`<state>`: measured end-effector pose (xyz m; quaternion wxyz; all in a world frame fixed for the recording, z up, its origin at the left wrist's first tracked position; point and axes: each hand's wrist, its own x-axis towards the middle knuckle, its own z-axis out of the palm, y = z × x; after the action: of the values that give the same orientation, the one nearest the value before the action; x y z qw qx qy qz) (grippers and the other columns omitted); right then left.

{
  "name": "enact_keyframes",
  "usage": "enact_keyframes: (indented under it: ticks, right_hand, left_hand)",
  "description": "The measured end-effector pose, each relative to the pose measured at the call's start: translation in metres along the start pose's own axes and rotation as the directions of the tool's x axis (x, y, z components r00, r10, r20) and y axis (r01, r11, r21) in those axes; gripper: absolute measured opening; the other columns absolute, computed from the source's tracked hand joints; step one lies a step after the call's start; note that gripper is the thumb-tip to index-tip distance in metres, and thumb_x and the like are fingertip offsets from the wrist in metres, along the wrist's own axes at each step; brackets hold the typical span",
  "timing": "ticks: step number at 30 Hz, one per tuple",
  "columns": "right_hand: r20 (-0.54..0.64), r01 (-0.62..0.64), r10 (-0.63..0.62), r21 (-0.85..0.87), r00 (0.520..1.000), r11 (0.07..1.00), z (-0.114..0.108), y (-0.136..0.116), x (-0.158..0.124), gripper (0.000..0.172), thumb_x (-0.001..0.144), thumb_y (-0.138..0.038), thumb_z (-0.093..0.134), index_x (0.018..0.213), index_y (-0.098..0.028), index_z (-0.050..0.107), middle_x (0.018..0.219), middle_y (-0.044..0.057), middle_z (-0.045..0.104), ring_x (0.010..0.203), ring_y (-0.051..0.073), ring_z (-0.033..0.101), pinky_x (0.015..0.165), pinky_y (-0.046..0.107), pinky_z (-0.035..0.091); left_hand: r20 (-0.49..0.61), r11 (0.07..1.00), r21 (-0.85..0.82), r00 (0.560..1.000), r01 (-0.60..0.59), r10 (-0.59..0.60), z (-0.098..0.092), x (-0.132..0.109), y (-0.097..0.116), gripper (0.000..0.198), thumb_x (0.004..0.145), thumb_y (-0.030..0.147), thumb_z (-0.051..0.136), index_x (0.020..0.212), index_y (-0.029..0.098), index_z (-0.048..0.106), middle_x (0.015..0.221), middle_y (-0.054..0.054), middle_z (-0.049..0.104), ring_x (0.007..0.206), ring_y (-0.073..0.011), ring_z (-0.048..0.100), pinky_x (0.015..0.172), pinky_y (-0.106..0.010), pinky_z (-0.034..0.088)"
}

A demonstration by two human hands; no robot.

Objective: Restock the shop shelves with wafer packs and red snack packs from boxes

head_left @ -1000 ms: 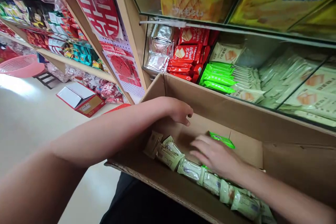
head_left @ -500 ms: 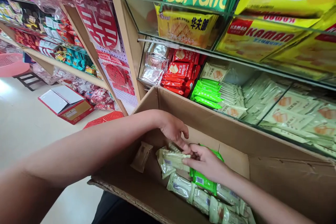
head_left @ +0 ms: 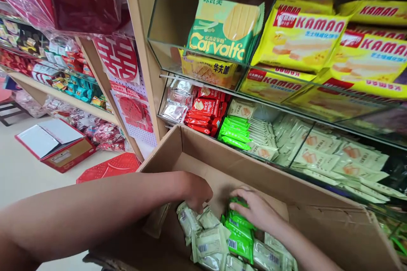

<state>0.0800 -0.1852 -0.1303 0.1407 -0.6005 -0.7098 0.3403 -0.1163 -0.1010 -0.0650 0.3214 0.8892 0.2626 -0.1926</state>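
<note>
Both my hands reach down into an open cardboard box [head_left: 241,165] held against the shelf. My left hand [head_left: 197,190] is curled, its fingers down among the pale green snack packets [head_left: 208,241] at the box's left side. My right hand [head_left: 254,209] closes over a stack of bright green packets [head_left: 238,237] in the middle of the box. More pale packets lie along the box's near side under my right forearm.
A glass-fronted shelf [head_left: 286,110] behind the box holds red packets [head_left: 203,112], bright green packets [head_left: 233,131] and several pale green ones [head_left: 318,156]. Yellow Kaman bags [head_left: 299,38] and a green Carvalfo bag [head_left: 222,29] sit above. A red-and-white box [head_left: 54,144] lies on the floor at left.
The view has tilted upward, showing more shelves. My left hand has dropped deeper into the box among the pale packets, and my right hand has gathered the bright green packets together.
</note>
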Motion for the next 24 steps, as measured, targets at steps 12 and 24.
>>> enact_keyframes:
  ticks: [12,24]
  right_hand:
    - [0.115,-0.184,0.193,-0.086,0.974,0.979,0.002,0.035,-0.006,0.058,0.049,-0.016,0.07,0.104,-0.018,0.054,0.099,0.006,0.06,0.092,0.023,0.053,0.08,0.03,0.04]
    - [0.228,-0.054,-0.08,0.528,0.97,0.848,-0.041,-0.018,-0.017,0.032,0.075,-0.029,0.057,0.104,-0.017,0.051,0.094,0.003,0.061,0.084,0.019,0.057,0.077,0.033,0.044]
  left_hand:
    - [0.022,0.983,0.181,0.999,0.021,-0.025,-0.014,-0.009,0.006,0.047,0.063,0.033,0.064,0.108,0.021,0.059,0.105,-0.013,0.063,0.095,-0.0292,0.057,0.074,-0.033,0.042]
    - [-0.15,0.973,-0.21,0.987,-0.094,0.063,-0.028,-0.005,0.012,0.064,0.075,0.035,0.057,0.13,0.013,0.032,0.121,-0.014,0.051,0.101,-0.0221,0.054,0.079,-0.028,0.042]
